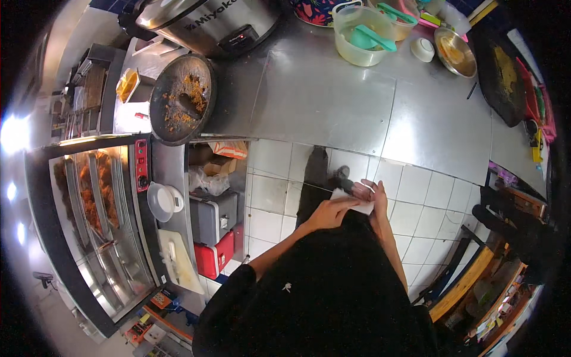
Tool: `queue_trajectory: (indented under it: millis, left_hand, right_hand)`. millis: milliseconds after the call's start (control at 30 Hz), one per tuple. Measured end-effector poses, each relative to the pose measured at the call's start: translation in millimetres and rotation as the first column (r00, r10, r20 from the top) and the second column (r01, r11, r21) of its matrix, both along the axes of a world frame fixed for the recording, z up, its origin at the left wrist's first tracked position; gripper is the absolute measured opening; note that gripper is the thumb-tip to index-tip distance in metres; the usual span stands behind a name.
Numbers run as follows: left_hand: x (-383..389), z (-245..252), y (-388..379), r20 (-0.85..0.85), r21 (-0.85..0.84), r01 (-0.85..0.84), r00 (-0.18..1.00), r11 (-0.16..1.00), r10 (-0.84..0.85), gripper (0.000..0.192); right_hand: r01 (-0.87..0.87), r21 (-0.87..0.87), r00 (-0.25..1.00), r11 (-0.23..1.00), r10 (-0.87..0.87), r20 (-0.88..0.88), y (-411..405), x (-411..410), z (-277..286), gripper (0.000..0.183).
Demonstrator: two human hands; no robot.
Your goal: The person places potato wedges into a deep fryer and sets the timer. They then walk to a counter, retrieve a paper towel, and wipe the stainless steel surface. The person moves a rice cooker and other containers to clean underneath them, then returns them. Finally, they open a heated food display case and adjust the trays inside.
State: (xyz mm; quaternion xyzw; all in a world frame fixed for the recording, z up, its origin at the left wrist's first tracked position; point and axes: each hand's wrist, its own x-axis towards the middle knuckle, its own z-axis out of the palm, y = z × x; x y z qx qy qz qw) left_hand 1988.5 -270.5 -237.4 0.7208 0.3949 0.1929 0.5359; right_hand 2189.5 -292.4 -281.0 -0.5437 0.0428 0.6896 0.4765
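In front of my body, below the steel counter's edge, my left hand [328, 214] holds a white tissue or paper sheet [366, 208] by its left part. My right hand [374, 194] is at the sheet's right side, palm partly turned up and fingers spread and slightly bent. The sheet lies between the two hands. Whether the right hand grips it or only touches it, I cannot tell.
A stone mortar [178, 98] with orange paste and a pestle sits at the counter's left corner, beside a steel cooker [209, 26]. Plastic tubs [363, 44] and a metal bowl [455, 52] stand at the back. A heated display cabinet [93, 232] is at left, wooden shelving [464, 283] at right.
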Motion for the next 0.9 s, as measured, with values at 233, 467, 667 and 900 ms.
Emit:
queue_trajectory:
  millis: [233, 467, 667, 900]
  left_hand:
    - [-147, -61, -28, -0.137, -0.213, -0.781, 0.619, 0.587, 0.774, 0.017]
    - [-217, -150, 39, 0.047, -0.919, -0.395, -0.098, 0.005, 0.994, 0.016]
    - [-144, -114, 85, 0.186, -0.974, 0.068, -0.296, 0.215, 0.937, 0.029]
    - [-101, -140, 40, 0.347, -0.899, 0.193, -0.235, 0.393, 0.908, 0.018]
  right_hand:
    - [0.038, 0.025, 0.999, 0.999, -0.038, -0.025, -4, -1, -4, 0.063]
    - [-0.054, -0.055, 0.980, 0.997, 0.064, 0.188, 3, -12, 16, 0.057]
    - [-0.098, 0.029, 0.957, 0.995, 0.086, 0.276, 0, -16, 17, 0.044]
    - [-0.069, 0.011, 0.967, 0.998, 0.064, 0.246, 0, -14, 8, 0.040]
